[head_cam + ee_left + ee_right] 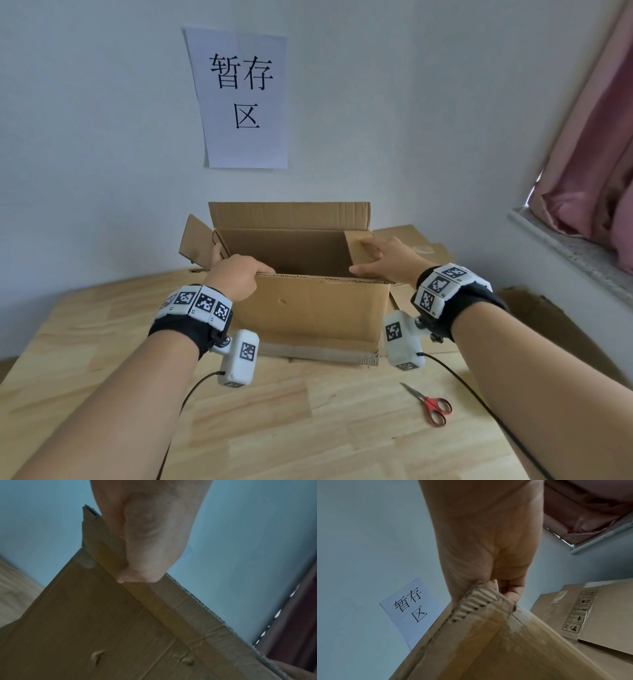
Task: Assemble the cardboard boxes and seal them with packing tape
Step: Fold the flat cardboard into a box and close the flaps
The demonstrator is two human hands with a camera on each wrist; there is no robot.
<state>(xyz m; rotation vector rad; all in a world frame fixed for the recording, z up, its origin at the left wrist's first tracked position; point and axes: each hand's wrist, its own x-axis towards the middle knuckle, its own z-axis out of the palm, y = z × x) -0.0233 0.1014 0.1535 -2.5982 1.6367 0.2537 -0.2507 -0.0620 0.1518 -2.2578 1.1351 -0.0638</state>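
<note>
So the cardboard box (308,301) sits upright toward the back of the wooden surface (291,428), close to the wall, top flaps all open. The left hand (236,277) has its grip curled over the near-left top corner, thumb pinching the edge in the left wrist view. The right hand (387,258) grasps the right side flap (358,248), thumb inside and fingers outside, so both hands are holding cardboard. I'd say the flaps are about to get folded shut. What could go wrong: the board looks worn, with dents and frayed fluting at the corners, so a hard fold could crease or tear a flap, and the box could skid since nothing pins it down. Also I can't spot any packing tape in view, so sealing may stall. Red-handled scissors (432,404) lie on the surface near the right arm, well apart from the box. More flattened cardboard (411,240) is stacked behind on the right. White wall with a paper sign (239,99), pink curtain (596,154) over a window sill (565,250) at right
</note>
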